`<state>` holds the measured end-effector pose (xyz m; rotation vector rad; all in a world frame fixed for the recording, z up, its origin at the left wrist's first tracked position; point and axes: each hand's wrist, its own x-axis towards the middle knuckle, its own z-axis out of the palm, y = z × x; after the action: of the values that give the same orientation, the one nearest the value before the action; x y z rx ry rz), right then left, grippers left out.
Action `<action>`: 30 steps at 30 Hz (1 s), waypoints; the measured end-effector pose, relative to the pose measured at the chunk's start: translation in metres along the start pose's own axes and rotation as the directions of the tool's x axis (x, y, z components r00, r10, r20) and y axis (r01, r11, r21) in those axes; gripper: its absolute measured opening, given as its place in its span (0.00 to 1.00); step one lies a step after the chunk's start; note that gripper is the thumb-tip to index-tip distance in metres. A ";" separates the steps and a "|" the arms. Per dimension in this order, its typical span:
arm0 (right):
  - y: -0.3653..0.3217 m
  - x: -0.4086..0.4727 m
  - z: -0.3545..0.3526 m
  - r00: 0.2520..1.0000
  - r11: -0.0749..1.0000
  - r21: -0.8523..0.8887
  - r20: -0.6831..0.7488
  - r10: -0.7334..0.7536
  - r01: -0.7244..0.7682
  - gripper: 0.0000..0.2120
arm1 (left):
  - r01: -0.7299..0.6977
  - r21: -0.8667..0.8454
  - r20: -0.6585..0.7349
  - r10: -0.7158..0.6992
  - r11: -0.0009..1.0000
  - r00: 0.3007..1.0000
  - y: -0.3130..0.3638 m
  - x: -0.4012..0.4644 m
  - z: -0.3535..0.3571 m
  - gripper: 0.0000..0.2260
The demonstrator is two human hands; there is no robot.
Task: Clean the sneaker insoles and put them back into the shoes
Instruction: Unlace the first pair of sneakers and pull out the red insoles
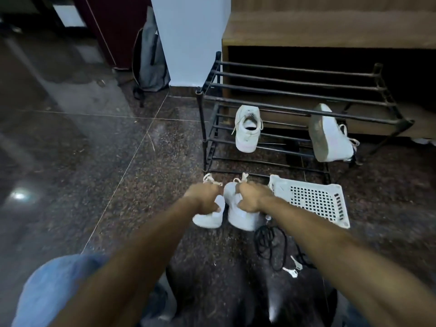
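Left hand and right hand are each being clenched on a sneaker; loose laces could be snagged.

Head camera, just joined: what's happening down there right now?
A person crouches over the speckled stone floor, each hand gripping one white lace-up sneaker: left hand on the left sneaker, right hand on the right sneaker. Another white pair sits on the black metal shoe rack. A white perforated plastic basket lies alongside. No insoles visible.
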<state>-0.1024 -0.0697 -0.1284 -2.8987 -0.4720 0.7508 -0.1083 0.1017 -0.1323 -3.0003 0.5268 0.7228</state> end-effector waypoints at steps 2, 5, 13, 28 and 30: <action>0.004 0.015 0.024 0.999 1.000 0.008 -0.029 0.030 -0.030 0.19 | 0.064 -0.044 0.017 -0.063 0.997 0.998 -0.007 0.017 0.028 0.21; 0.009 0.035 0.069 0.991 0.991 0.121 0.129 0.038 -0.054 0.22 | 0.129 -0.054 0.092 -0.124 0.990 0.988 -0.012 0.036 0.068 0.19; 0.028 0.038 0.117 0.961 0.962 0.273 0.269 -0.057 -0.019 0.28 | 0.087 -0.140 0.157 -0.065 0.986 0.986 -0.007 0.065 0.088 0.18; 0.228 0.008 -0.073 0.619 0.825 0.438 -0.550 0.561 -0.358 0.16 | -0.057 -0.127 -0.517 -0.017 0.990 0.856 0.049 0.142 -0.097 0.20; 0.255 0.014 -0.072 0.554 0.718 0.569 -0.474 0.685 -0.401 0.20 | 0.001 -0.041 -0.440 -0.019 0.999 0.898 0.047 0.157 -0.098 0.23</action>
<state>0.0129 -0.3085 -0.1181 -2.6145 0.6597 -0.2047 0.0506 -0.0012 -0.1115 -3.2030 0.5048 0.0371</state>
